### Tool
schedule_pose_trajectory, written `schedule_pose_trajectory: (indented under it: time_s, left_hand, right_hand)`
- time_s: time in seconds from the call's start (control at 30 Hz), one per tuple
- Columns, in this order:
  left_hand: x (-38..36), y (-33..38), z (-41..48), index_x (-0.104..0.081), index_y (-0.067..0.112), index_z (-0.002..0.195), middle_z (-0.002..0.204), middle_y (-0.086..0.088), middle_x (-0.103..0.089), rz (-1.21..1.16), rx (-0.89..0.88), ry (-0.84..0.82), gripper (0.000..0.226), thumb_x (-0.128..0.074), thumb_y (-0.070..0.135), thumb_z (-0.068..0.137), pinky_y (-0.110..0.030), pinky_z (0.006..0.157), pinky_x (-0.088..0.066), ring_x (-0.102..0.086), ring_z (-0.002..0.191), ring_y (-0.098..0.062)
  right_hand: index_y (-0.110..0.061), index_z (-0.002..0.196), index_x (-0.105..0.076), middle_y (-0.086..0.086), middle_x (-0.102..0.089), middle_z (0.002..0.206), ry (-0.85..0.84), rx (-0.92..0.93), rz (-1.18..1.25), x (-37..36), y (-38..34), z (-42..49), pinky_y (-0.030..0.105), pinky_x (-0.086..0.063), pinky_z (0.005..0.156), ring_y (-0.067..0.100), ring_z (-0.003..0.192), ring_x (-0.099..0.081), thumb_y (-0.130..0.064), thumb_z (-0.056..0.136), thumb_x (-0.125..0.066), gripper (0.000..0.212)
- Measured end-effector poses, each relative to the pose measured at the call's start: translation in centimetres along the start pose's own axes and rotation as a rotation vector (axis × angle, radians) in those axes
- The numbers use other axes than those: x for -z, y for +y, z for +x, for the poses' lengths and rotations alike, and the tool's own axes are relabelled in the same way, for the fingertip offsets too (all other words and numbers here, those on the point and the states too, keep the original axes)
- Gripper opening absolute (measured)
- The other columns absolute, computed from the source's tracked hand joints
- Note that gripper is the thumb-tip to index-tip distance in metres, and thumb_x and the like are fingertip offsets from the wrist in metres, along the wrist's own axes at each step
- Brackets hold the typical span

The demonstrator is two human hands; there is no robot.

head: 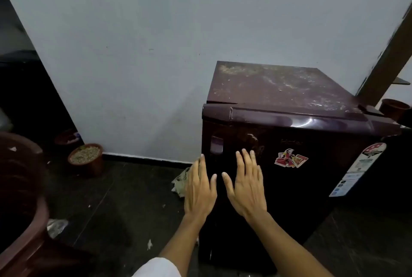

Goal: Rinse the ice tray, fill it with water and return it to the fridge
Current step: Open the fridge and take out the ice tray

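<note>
A small dark maroon fridge point(312, 165) stands against the pale wall, its door shut and its dusty top bare. A recessed handle point(216, 144) sits near the door's upper left corner. My left hand point(199, 189) is open with fingers spread, held in front of the door's left edge. My right hand point(246, 185) is open too, palm toward the door just right of the left hand. Both hands hold nothing. No ice tray is in view.
A clay pot of pebbles point(85, 158) and a second pot point(66, 138) stand on the dark floor by the wall. A large brown tub point(24, 198) fills the left edge. Crumpled paper point(179, 184) lies beside the fridge. A brown pot point(393, 108) sits at the right.
</note>
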State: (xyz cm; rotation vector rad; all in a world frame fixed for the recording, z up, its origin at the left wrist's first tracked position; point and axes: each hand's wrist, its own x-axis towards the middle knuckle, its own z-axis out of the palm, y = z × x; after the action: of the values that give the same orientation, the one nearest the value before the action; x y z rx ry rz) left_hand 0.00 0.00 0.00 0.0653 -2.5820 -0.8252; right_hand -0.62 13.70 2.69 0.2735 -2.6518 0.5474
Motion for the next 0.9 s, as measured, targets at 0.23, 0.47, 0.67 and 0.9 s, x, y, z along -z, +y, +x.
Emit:
schedule_pose_trajectory:
  time_s: [0.23,0.47,0.67,0.9]
  left_hand:
    - [-2.3,-1.4,0.9,-0.038,0.027,0.152,0.148,0.004,-0.052,-0.445,0.189,-0.233,0.062,-0.040,0.059,0.100,-0.039,0.110,-0.046,-0.050,0.135,-0.011]
    - [-3.5,-2.6,1.1,-0.066,0.018,0.124,0.108,-0.007,-0.073,-0.619,0.368,-0.246,0.030,-0.059,0.032,0.099,-0.027,0.079,-0.052,-0.068,0.100,-0.022]
    - [-3.9,-4.2,1.4,-0.057,0.009,0.136,0.125,0.003,-0.063,-0.674,0.390,-0.317,0.041,-0.065,0.017,0.097,-0.011,0.093,-0.045,-0.057,0.117,-0.005]
    - [-3.9,-3.7,1.3,-0.057,0.005,0.136,0.121,0.004,-0.063,-0.673,0.365,-0.273,0.039,-0.062,0.014,0.098,-0.009,0.090,-0.044,-0.059,0.116,-0.010]
  right_hand:
    - [-0.020,0.152,-0.023,-0.002,-0.035,0.154,-0.111,-0.091,0.419,-1.0,-2.0,1.2,0.035,-0.035,0.114,0.010,0.141,-0.031,-0.046,0.096,-0.053,0.069]
    - [-0.016,0.135,-0.051,-0.006,-0.063,0.126,-0.079,-0.191,0.627,-2.5,-2.6,2.7,0.025,-0.050,0.099,0.003,0.118,-0.058,-0.036,0.090,-0.068,0.052]
    - [-0.013,0.116,-0.065,-0.009,-0.069,0.100,-0.052,-0.267,0.646,-2.2,-2.4,3.6,0.009,-0.052,0.081,-0.008,0.091,-0.064,-0.020,0.090,-0.071,0.028]
    - [-0.011,0.120,-0.064,-0.005,-0.070,0.104,-0.080,-0.292,0.580,-2.2,-2.3,4.2,0.006,-0.047,0.080,0.003,0.099,-0.065,-0.024,0.089,-0.071,0.035]
